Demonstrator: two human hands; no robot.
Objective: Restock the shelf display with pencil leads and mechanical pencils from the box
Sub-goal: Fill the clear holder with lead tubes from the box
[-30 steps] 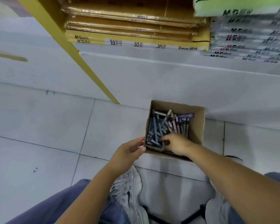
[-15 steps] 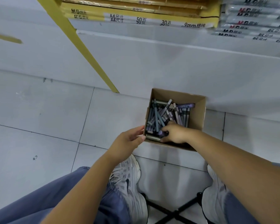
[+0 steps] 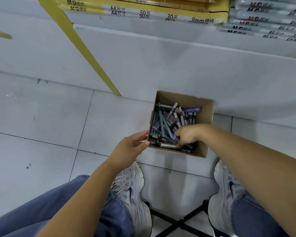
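Progress: early, by my reckoning. Box (image 3: 205,115) sat on the floor tiles (image 3: 41,117) against the shelf base (image 3: 161,53), open and well filled with pencil leads and mechanical pencils (image 3: 167,119) lying loose and crossed. Nothing from it was seen on any display in view. At 12 o'clock only stacked notebook packs (image 3: 143,13) showed on the shelf, so the whole restocking looked left to do: lift items out, carry them up, place them.

Right hand (image 3: 189,135) was down inside the box at its 6 o'clock side, fingers curled into the pile. It appeared to pinch a purple tube (image 3: 176,138), though the knuckles hid the fingertips and I could not be sure of the grip. Left hand (image 3: 132,147) rested at the box's 7 o'clock corner, fingers straight and close together, tips touching the cardboard wall, holding nothing.

Against the frames from the second before: the box had not shifted from the shelf base, and the left hand stayed at the same corner. The right hand, laid flatter over the pile a second earlier, had drawn its fingers in tighter. The head had tipped down, so less shelf stock and more of both shoes (image 3: 133,189) and the black stool legs (image 3: 183,219) came into view.
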